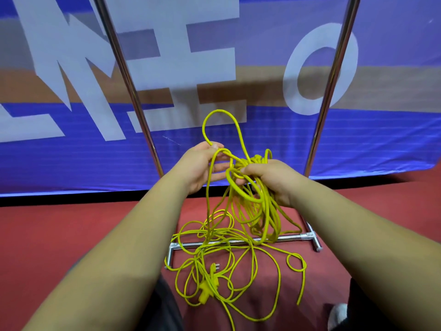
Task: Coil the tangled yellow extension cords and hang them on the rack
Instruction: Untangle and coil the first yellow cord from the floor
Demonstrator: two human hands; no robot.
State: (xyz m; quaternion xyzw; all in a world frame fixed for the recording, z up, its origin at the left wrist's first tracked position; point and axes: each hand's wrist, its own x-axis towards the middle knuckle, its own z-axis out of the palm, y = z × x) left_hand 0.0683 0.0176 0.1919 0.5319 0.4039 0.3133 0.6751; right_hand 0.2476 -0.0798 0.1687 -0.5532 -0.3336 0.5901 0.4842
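Left hand [202,168]: pinches a single strand of cord [262,220] between thumb and fingertips; a tall loop [220,110] stands up from that pinch.
Right hand [269,180]: fingers curl round a bunch of uneven loops, which hang below the fist.
Between the hands: strands cross in a loose knot just beside the right fingers.
Where the cord is: part gathered in the hands, in front of the rack [286,238]; the rest lies as a tangle [210,256] on the floor [71,235], draped over the rack's base bar.
Plug [207,285]: lies in the tangle near the person's feet; a free end [298,303] trails off to the right.
How many cords: cannot tell.
Weight: probably light, as one fist carries the bunch without strain.
Stiffness: springy rather than limp; the loop holds its arch in the air, so coils are likely to spring open if released.
Surface: smooth jacket, likely to slide through a loose pinch.
Snag risk: strands under the base bar or through other loops may catch when pulled; the plug could hook a loop.
Where to hold: keep the bunch in the right fist and feed one strand at a time with the left, working toward the plug.
Uprights [130,84]: two metal poles rise out of view; the hanging rail cannot be seen.
Behind: a blue banner [381,139] with large white letters.
Bottom right: a pale shoe [338,314].
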